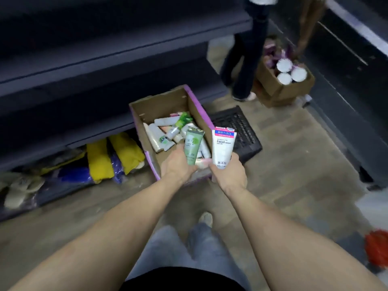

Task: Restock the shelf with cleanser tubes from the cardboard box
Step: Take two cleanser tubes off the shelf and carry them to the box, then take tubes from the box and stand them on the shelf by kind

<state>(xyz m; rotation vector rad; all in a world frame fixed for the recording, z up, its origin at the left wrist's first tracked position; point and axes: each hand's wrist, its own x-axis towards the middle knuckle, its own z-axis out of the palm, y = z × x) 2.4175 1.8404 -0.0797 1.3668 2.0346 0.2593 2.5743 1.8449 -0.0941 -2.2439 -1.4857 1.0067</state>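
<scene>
Both arms reach down over the cardboard box (159,106), an open brown carton with purple outer faces, sitting on the worn floor (294,164) right against the dark shelf (105,59). Left hand (178,164) has its fingers wrapped round a green tube (193,147), soft matte plastic, flat crimped end pointing up, its print too blurred to read. Right hand (228,175) grips a white tube (223,147) the same way, upright, crimp on top; that one reads "Facial" in dark letters, under a pink band with white characters. Both tubes stand just above the box's near corner, side by side, slightly apart. Down inside the box lies a loose heap of more tubes (168,133), white and pale green, jumbled at all angles. Beside the box, a black slatted grate (239,131). Further back, a second carton (285,85) holds white-capped round containers, with another person's legs (243,59) just beside it.
</scene>
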